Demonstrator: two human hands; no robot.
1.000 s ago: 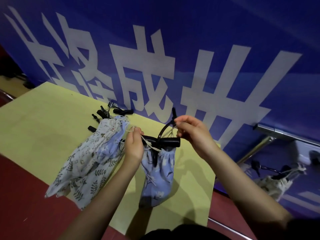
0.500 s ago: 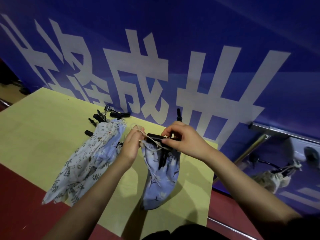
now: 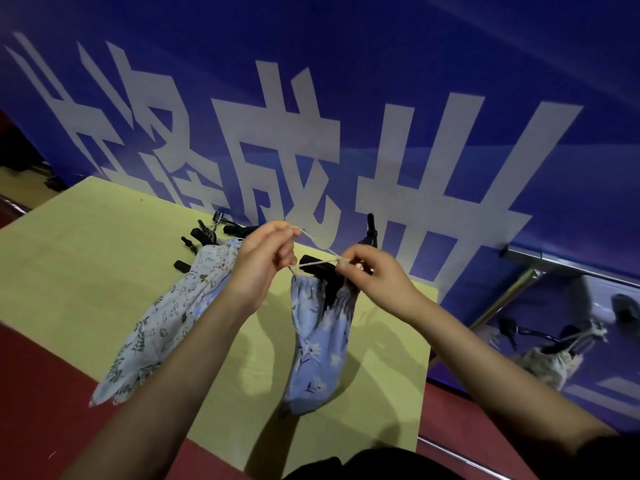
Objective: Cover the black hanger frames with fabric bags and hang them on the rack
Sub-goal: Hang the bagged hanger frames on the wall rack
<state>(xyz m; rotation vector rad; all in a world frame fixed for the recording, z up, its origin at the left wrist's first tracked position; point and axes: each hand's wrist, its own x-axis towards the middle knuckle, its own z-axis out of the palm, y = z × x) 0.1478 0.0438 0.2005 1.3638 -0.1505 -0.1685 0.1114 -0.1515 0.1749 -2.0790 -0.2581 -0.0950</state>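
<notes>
**Cinching the drawstring on the blue bag**

While you pull the cord (image 3: 313, 241) taut, your left hand (image 3: 263, 261) pinches its raised end and your right hand (image 3: 372, 275) pinches it at the bag's neck, w/ the blue fabric bag (image 3: 320, 344) hanging between them above the table (image 3: 69, 271). Black hanger frame (image 3: 318, 271) sits inside, hook (image 3: 371, 230) sticking up, prob. so the mouth closes round it. Wrists raised, forearms converging.

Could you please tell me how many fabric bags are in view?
3: a blue bag held between the hands, a pale leafy bag on the table, a beige bag on the rack; others may be hidden.
</notes>
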